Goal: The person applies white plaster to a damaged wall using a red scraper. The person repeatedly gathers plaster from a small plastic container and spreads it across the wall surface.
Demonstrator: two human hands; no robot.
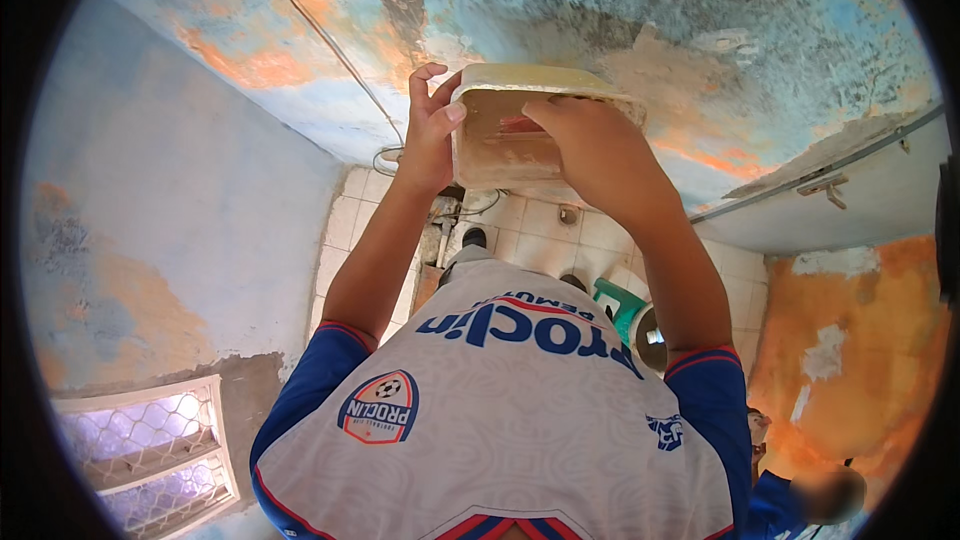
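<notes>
A pale yellowish rectangular plastic tub (500, 178) is held up in front of me, its open side facing me and its inside brownish. My left hand (435, 130) grips its left edge, with the thumb at the rim and one finger raised off it. My right hand (597, 148) reaches into the tub's right part, its fingers bent and partly hidden. By its thumb side shows a small reddish thing (518, 125), too unclear to name; whether the hand holds it is hard to see.
Beyond the tub rises a wall (640, 0) with peeling blue and orange paint. A cable (325, 40) runs down it. Below are white floor tiles (508, 215), a drain (569, 214), a green thing (622, 308) and a round container (650, 335). Another person (785, 500) is at lower right.
</notes>
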